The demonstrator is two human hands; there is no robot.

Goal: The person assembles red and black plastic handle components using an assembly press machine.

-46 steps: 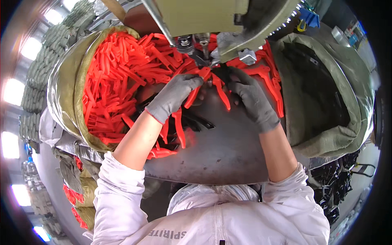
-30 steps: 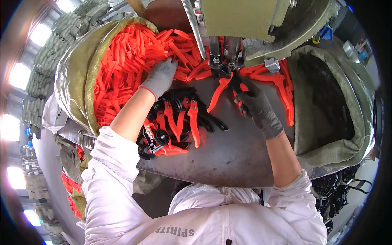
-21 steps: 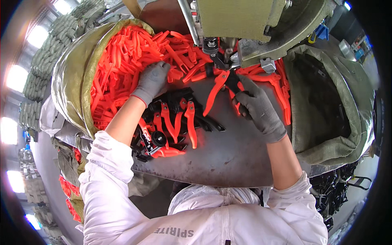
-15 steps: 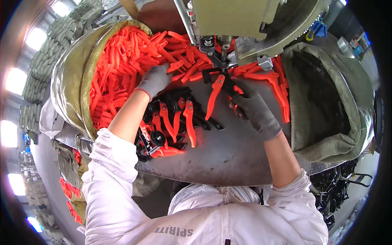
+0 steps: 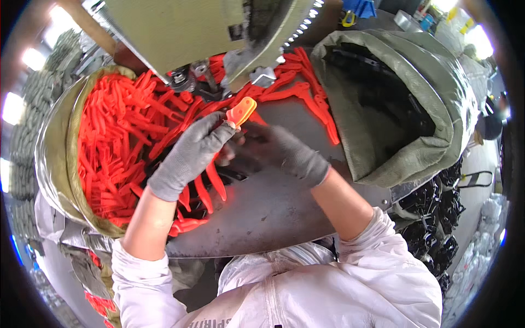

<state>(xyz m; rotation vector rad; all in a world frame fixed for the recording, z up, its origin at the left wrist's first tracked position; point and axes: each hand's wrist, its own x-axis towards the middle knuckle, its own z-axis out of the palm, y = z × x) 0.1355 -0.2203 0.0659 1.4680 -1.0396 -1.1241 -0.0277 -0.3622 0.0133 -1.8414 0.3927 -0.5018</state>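
My left hand (image 5: 191,150), in a grey glove, is closed on an orange-red plastic handle (image 5: 241,111) whose flat, holed end sticks up past the thumb. Beside it my right hand (image 5: 290,153), gloved too, reaches in from the right. Its fingers are smeared by motion, and what they hold, if anything, does not show. Below my left hand, on the metal table (image 5: 284,213), lie several tools with orange-red handles (image 5: 215,180) and dark parts, partly hidden by the hand.
A heap of orange-red handles (image 5: 120,131) spills from an open sack at the left. An olive machine head (image 5: 180,33) with a metal tool hangs over the table's far side. At the right stands an open green sack (image 5: 372,158) with dark pieces inside.
My left hand has come away from the heap with a handle, toward the middle. My right hand has left the machine tool and moved beside it. The whole view has shifted.
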